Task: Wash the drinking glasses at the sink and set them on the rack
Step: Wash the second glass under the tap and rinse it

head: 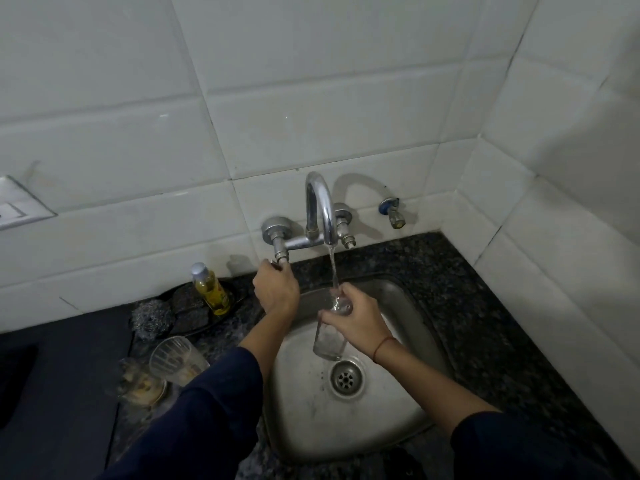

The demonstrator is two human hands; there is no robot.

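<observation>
My right hand (358, 318) grips a clear drinking glass (329, 344) over the steel sink (408, 306), its mouth up under the running water from the curved tap (320, 206). My left hand (275, 289) is closed on the tap's left handle (280, 256). Two more dirty glasses stand on the counter left of the sink: one tilted, ribbed glass (173, 356) and a lower one (140, 384) with residue inside. No rack is in view.
A yellow dish-soap bottle (211, 289) stands on a dark tray with a steel scourer (150, 318) at the back left. The sink drain (346, 377) lies below the glass. A small wall valve (393, 213) sticks out right of the tap. Dark granite counter (485, 323) surrounds the sink.
</observation>
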